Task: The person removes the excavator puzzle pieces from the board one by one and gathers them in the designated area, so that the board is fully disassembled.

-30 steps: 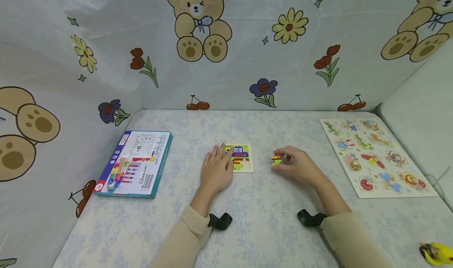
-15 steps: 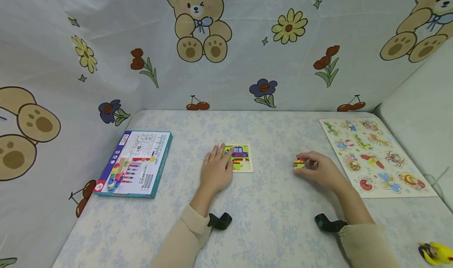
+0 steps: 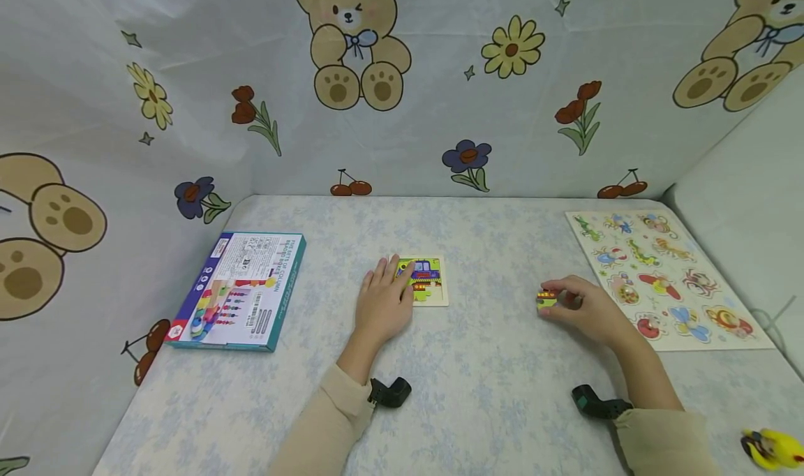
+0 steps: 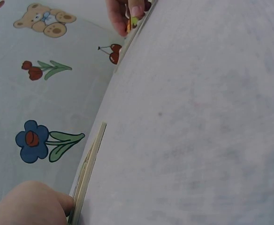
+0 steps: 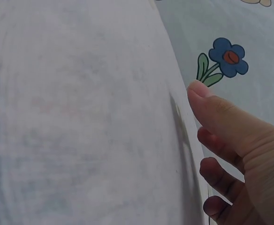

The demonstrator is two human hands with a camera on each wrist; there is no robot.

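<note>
A small square jigsaw puzzle (image 3: 429,280) with a vehicle picture and a pale wooden frame lies in the middle of the table. My left hand (image 3: 384,301) rests over its left side with fingers stretched out. The left wrist view shows the puzzle's edge (image 4: 91,164) beside the thumb (image 4: 38,204). Farther right, my right hand (image 3: 584,310) pinches a green, red and yellow jigsaw piece (image 3: 546,299) between thumb and fingers, just left of the insect board. In the right wrist view the thumb (image 5: 221,110) and curled fingers show, while the piece is hidden.
A flat boxed toy (image 3: 241,291) lies at the left of the table. On the right lies a white board of insect pictures (image 3: 666,273). A yellow toy duck (image 3: 772,449) sits at the lower right. Patterned cloth (image 3: 414,141) hangs behind.
My right hand has carried the jigsaw piece rightward, away from the puzzle, and slightly nearer to me. My left hand has stayed in place on the puzzle.
</note>
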